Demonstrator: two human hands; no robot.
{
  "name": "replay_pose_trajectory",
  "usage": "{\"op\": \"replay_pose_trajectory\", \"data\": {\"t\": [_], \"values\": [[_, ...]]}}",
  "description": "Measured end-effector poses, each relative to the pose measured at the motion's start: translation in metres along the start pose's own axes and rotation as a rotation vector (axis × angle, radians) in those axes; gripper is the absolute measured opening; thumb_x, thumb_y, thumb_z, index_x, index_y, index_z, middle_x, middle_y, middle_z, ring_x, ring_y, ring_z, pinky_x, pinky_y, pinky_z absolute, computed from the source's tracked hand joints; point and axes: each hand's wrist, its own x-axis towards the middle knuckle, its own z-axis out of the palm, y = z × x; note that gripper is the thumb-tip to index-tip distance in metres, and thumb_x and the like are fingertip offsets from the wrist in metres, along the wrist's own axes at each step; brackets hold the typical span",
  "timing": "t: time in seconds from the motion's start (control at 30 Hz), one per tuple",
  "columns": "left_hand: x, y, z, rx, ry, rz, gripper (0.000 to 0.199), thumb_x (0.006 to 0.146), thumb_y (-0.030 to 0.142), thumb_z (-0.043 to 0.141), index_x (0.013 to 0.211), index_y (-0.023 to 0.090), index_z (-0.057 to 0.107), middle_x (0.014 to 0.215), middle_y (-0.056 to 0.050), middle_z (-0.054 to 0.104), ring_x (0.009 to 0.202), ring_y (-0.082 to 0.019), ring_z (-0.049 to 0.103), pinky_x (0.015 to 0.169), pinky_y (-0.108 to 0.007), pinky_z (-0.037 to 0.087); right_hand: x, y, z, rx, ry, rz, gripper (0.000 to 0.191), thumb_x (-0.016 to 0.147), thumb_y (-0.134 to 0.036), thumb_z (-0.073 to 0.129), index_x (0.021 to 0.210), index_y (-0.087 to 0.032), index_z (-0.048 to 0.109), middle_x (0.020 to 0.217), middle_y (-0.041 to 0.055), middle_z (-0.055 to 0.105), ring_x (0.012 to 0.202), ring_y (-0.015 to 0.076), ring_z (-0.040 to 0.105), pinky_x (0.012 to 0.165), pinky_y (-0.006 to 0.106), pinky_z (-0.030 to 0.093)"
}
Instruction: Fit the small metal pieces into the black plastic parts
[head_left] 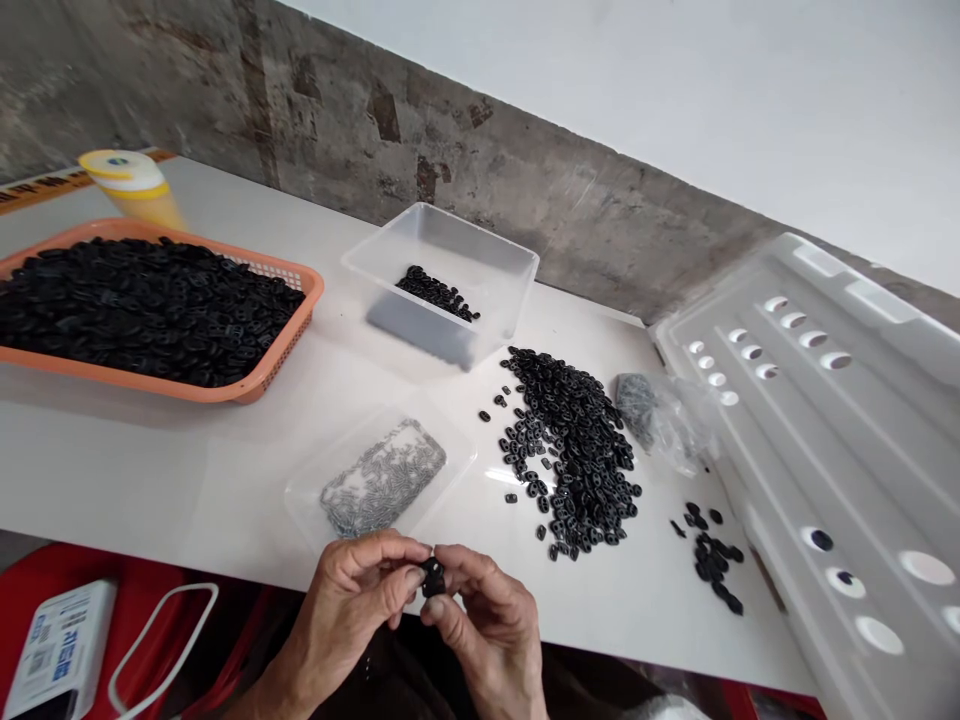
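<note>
My left hand [352, 605] and my right hand [491, 620] meet at the table's front edge. Both pinch one small black plastic part [433, 577] with holes in it; the fingertips cover much of it. Just beyond them, a shallow clear tray [459, 465] holds many tiny grey metal pins [386, 475]. To the right of that tray spreads a heap of small black oval pieces [581, 440] with holes. A smaller group of black pieces [716, 560] lies farther right.
An orange basket [274, 370] full of black pieces stands at the left, with a yellow-and-white bottle [131, 190] behind it. Against the wall sits a clear bin [502, 280] with some black pieces. A plastic bag [664, 415] lies by a leaning white perforated panel [810, 430].
</note>
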Motion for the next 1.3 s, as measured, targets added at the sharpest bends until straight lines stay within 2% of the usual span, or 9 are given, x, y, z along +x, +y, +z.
{"op": "replay_pose_trajectory", "data": {"t": [0.07, 0.2, 0.4, 0.6, 0.87, 1.03, 1.17, 1.23, 1.3], "values": [[-0.002, 0.001, 0.002, 0.02, -0.006, 0.071, 0.012, 0.076, 0.022, 0.072, 0.086, 0.019, 0.077, 0.068, -0.001, 0.065, 0.047, -0.001, 0.054, 0.046, -0.008, 0.047, 0.0, 0.0, 0.002, 0.1, -0.007, 0.054, 0.03, 0.085, -0.015, 0.064, 0.113, -0.027, 0.063, 0.084, -0.0006, 0.062, 0.073, 0.0016, 0.061, 0.073, 0.009, 0.05], [-0.005, 0.004, 0.004, 0.032, -0.011, 0.167, 0.02, 0.078, 0.013, 0.067, 0.089, 0.026, 0.077, 0.072, 0.002, 0.066, 0.05, -0.001, 0.057, 0.049, -0.005, 0.048, 0.001, 0.001, 0.006, 0.247, -0.032, 0.07, 0.027, 0.088, -0.015, 0.061, 0.113, -0.023, 0.063, 0.087, 0.0015, 0.064, 0.074, 0.0023, 0.063, 0.072, 0.008, 0.052], [-0.005, 0.001, 0.001, 0.13, -0.015, 0.278, 0.027, 0.081, 0.01, 0.063, 0.095, 0.029, 0.076, 0.081, 0.001, 0.068, 0.057, -0.003, 0.063, 0.054, -0.006, 0.052, 0.004, -0.006, 0.01, 0.332, -0.034, 0.154, 0.024, 0.088, -0.014, 0.061, 0.11, -0.022, 0.063, 0.086, 0.0001, 0.065, 0.073, 0.0017, 0.064, 0.073, 0.008, 0.053], [-0.006, -0.005, -0.005, 0.238, -0.018, 0.322, 0.034, 0.084, 0.012, 0.06, 0.103, 0.037, 0.073, 0.084, 0.003, 0.068, 0.058, -0.001, 0.059, 0.055, -0.006, 0.051, 0.003, -0.006, 0.012, 0.33, -0.032, 0.196, 0.026, 0.088, -0.016, 0.061, 0.114, -0.019, 0.06, 0.082, 0.0017, 0.065, 0.074, 0.0021, 0.064, 0.076, 0.01, 0.053], [-0.007, -0.006, -0.006, 0.177, -0.106, 0.306, 0.039, 0.081, 0.008, 0.063, 0.111, 0.032, 0.07, 0.093, 0.0, 0.067, 0.066, -0.006, 0.066, 0.062, -0.013, 0.058, 0.001, -0.003, 0.01, 0.225, 0.016, 0.238, 0.029, 0.086, -0.024, 0.065, 0.114, -0.015, 0.061, 0.084, 0.0044, 0.066, 0.074, 0.0041, 0.064, 0.075, 0.01, 0.053], [-0.008, -0.005, -0.005, 0.377, -0.022, 0.519, 0.05, 0.079, 0.001, 0.062, 0.116, 0.035, 0.067, 0.094, 0.002, 0.07, 0.07, -0.005, 0.068, 0.065, -0.009, 0.057, -0.002, 0.003, 0.012, 0.182, 0.03, 0.176, 0.027, 0.087, -0.024, 0.063, 0.114, -0.019, 0.064, 0.09, 0.0042, 0.066, 0.075, 0.0052, 0.064, 0.075, 0.012, 0.055], [-0.007, -0.003, -0.005, 0.535, 0.044, 0.7, 0.046, 0.078, 0.002, 0.064, 0.116, 0.028, 0.067, 0.097, 0.0, 0.072, 0.084, -0.008, 0.07, 0.074, -0.008, 0.057, -0.002, 0.002, 0.021, 0.234, 0.147, 0.166, 0.026, 0.084, -0.026, 0.067, 0.108, -0.018, 0.067, 0.083, 0.0037, 0.065, 0.07, 0.0055, 0.063, 0.071, 0.013, 0.055], [-0.008, -0.001, -0.005, 0.555, 0.056, 0.732, 0.043, 0.078, 0.003, 0.064, 0.114, 0.026, 0.067, 0.097, 0.0, 0.072, 0.086, -0.008, 0.07, 0.076, -0.008, 0.057, -0.001, 0.001, 0.024, 0.263, 0.179, 0.165, 0.024, 0.083, -0.026, 0.068, 0.106, -0.018, 0.068, 0.079, 0.0034, 0.065, 0.067, 0.0048, 0.063, 0.07, 0.012, 0.054], [-0.009, -0.001, -0.006, 0.559, 0.059, 0.732, 0.041, 0.079, 0.005, 0.064, 0.114, 0.027, 0.067, 0.098, 0.001, 0.072, 0.086, -0.008, 0.07, 0.076, -0.007, 0.056, -0.001, 0.001, 0.023, 0.273, 0.127, 0.151, 0.023, 0.084, -0.023, 0.067, 0.106, -0.019, 0.068, 0.081, 0.0034, 0.066, 0.069, 0.0047, 0.064, 0.071, 0.011, 0.055]]}}
